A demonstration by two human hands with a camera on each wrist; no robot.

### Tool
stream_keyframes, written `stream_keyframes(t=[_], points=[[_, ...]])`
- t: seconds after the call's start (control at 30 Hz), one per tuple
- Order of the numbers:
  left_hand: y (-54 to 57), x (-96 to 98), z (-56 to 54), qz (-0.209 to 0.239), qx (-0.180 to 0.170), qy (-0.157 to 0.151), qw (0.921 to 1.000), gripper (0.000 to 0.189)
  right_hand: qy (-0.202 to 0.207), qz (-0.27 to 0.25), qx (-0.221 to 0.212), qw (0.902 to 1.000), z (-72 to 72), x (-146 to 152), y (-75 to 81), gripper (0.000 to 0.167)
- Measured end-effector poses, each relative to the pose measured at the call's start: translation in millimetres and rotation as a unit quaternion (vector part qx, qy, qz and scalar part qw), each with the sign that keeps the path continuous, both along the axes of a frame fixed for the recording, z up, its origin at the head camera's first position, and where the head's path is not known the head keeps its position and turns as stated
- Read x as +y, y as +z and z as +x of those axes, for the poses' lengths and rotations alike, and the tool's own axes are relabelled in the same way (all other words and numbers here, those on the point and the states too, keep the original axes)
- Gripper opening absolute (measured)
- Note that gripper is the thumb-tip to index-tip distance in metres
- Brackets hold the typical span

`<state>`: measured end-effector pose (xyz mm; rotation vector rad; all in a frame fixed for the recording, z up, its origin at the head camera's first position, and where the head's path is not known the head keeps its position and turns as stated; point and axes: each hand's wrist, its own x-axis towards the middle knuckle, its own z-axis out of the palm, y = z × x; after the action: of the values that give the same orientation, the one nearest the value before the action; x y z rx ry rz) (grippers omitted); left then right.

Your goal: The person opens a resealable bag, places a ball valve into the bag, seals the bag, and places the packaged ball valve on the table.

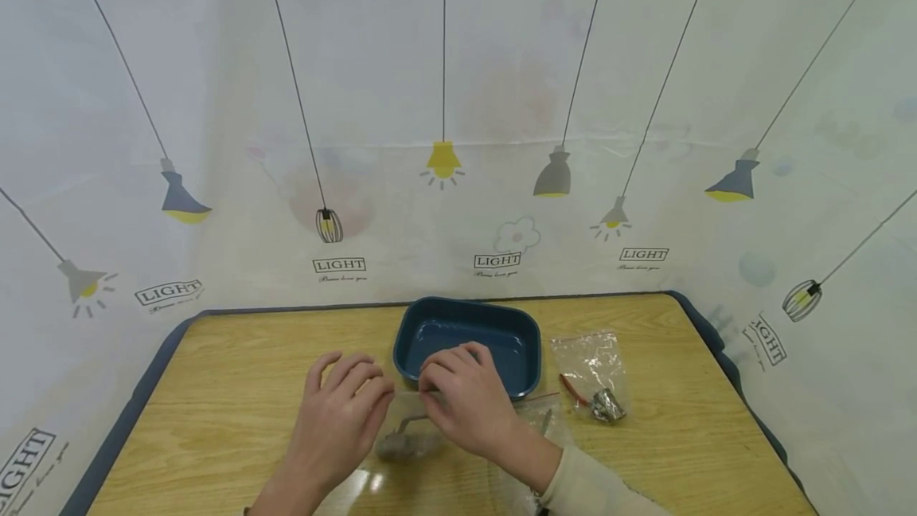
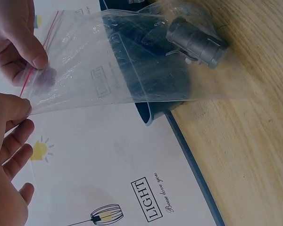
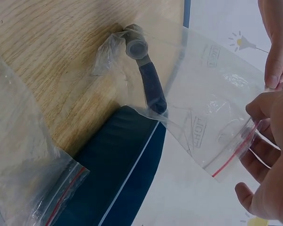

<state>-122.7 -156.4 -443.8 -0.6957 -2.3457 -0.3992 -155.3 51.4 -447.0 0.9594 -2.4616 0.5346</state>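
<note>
Between both hands hangs a clear zip bag (image 2: pixel 80 66) with a red seal line, its seal edge up. Low in the bag lies a grey ribbed cylindrical part (image 2: pixel 198 43), from which a dark arm (image 3: pixel 152 87) extends in the right wrist view; its exact kind is unclear. My left hand (image 1: pixel 344 412) pinches one end of the seal edge between thumb and finger. With thumb and fingers, my right hand (image 1: pixel 466 396) pinches the same edge farther along. Both hands are just in front of the blue basin (image 1: pixel 533 333).
Right of the basin lies a clear bag (image 1: pixel 598 349) holding a red strip and a silvery crumpled item. Another zip bag (image 1: pixel 555 404) is partly hidden under the right forearm. The wooden table (image 1: pixel 236 373) meets a patterned sheet (image 1: pixel 401 102) behind.
</note>
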Motion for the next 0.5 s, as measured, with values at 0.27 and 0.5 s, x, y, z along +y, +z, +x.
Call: stream_keyframes(t=[0.27, 0.5], points=[[-0.6, 0.4, -0.1, 0.002, 0.006, -0.002, 1.0, 0.012, -0.001, 0.009, -0.001, 1.0, 0.1, 1.4, 0.0, 0.013], [-0.6, -0.4, -0.6, 0.005, 0.005, 0.003, 1.0, 0.01, -0.009, 0.015, -0.015, 0.9997, 0.9, 3.8, -0.3, 0.013]])
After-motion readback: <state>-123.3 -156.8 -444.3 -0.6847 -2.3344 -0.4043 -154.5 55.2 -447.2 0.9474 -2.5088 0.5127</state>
